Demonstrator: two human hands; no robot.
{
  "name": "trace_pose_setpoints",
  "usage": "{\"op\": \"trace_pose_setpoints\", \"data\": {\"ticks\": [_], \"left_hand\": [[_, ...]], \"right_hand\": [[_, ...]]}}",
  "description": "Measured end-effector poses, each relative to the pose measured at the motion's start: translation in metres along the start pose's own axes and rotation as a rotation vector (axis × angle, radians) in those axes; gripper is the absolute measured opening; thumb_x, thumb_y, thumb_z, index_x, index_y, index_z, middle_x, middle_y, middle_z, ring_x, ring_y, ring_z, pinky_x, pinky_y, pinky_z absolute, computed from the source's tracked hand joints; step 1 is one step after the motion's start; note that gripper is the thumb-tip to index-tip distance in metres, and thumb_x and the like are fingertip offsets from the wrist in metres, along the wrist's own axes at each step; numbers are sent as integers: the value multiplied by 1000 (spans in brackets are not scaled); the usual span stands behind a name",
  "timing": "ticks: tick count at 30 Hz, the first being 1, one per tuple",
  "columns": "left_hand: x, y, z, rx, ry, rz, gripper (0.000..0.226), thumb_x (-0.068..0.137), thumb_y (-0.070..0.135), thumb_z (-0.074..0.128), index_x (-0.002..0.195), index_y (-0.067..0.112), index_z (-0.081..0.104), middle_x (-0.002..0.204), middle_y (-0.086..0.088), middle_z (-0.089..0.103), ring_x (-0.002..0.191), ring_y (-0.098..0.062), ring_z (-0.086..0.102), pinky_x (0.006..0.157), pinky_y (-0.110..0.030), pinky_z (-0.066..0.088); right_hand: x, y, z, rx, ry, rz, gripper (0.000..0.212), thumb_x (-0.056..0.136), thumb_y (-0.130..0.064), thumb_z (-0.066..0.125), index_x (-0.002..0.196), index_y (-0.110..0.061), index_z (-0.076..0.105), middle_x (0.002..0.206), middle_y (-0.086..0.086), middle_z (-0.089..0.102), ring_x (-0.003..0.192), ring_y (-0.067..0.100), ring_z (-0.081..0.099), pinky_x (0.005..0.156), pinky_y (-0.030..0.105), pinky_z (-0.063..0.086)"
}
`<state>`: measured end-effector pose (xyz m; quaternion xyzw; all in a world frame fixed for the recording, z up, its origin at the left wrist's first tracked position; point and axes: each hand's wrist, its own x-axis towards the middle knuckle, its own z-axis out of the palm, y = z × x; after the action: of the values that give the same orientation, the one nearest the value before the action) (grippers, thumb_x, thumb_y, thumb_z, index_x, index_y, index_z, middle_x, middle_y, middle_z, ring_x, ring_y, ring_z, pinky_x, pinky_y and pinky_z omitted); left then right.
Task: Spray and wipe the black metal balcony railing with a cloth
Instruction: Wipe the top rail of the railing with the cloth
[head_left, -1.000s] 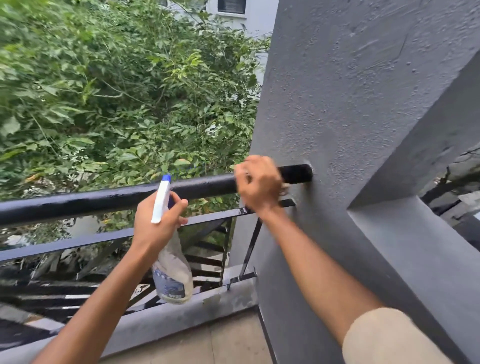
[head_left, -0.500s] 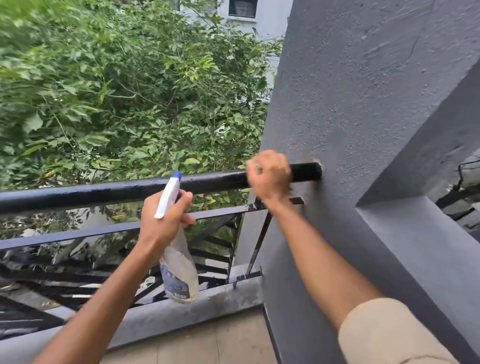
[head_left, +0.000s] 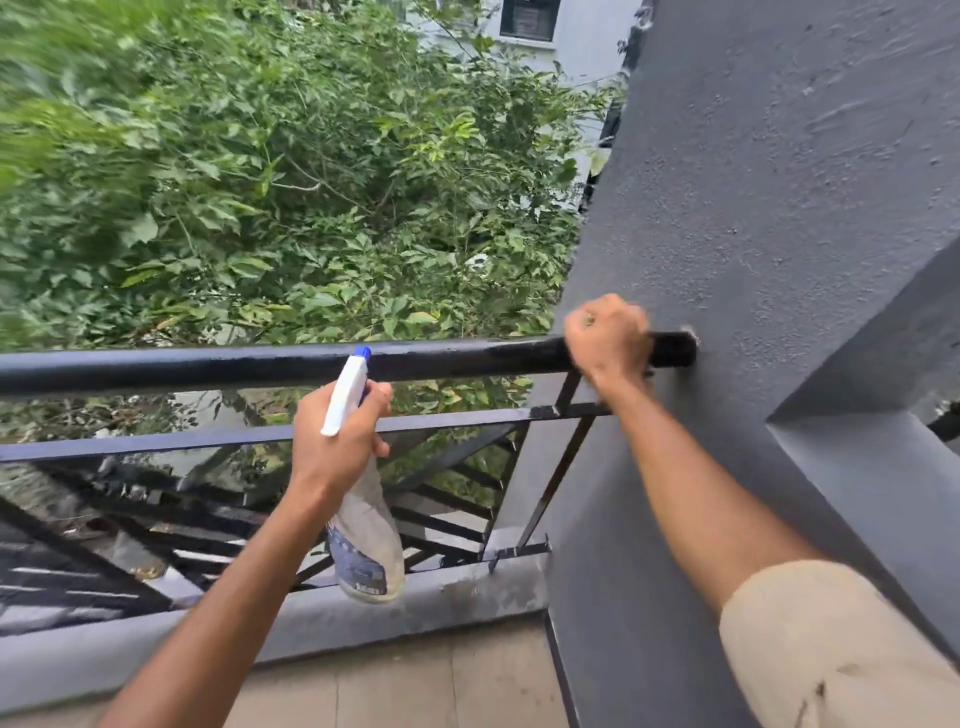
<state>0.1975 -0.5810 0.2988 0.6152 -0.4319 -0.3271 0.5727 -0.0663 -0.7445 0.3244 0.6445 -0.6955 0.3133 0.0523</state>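
Head view: right hand (head_left: 608, 338) gripped the rigid, likely slick top rail (head_left: 208, 371); left hand (head_left: 337, 441) held the spray bottle (head_left: 369, 551), seemingly light, by its neck.

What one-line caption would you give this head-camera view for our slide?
Right hand wraps the black top rail beside the grey wall while the left hand holds a spray bottle.

Soft daylight is coming from the open side beyond the top rail (head_left: 208, 364), which is catching a pale sheen on top. Shadows are lying faint, and the grey wall (head_left: 779, 182) is dimming toward its recess at the right edge. Motion blur is smearing the right hand (head_left: 608, 340) and the foliage (head_left: 78, 104) in the upper left corner. The wide lens is bending straight lines near the edges.
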Motion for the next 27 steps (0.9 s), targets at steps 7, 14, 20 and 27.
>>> {"op": "trace_pose_setpoints", "data": {"ticks": [7,14,20,27], "left_hand": [[9,-3,-21,-11,29,-37,19,98,22,68,86,7,69,77,-15,70,43,-18,57,51,-28,48],[6,-6,-55,-76,93,-73,17,97,20,69,86,7,70,79,-14,70,40,-14,55,49,-27,48],[8,-10,-76,-67,111,-103,30,97,17,71,73,12,53,60,-3,50,42,-15,50,50,-29,47],[3,-17,-111,-31,82,-73,30,96,17,70,75,11,51,62,-3,48,56,-22,51,48,-24,48]], "right_hand": [[-64,-78,33,166,38,-487,20,94,-37,60,93,-24,76,101,-8,69,91,14,54,67,25,40],[-46,-19,34,180,290,57,20,93,-25,59,94,-10,73,109,8,68,101,33,58,82,31,42],[-119,-176,77,362,82,-562,19,94,-29,65,97,-12,72,110,6,67,107,25,53,93,31,41],[-75,-104,47,231,109,-272,18,98,-30,58,93,-16,68,102,1,66,101,25,56,69,14,24]]}}
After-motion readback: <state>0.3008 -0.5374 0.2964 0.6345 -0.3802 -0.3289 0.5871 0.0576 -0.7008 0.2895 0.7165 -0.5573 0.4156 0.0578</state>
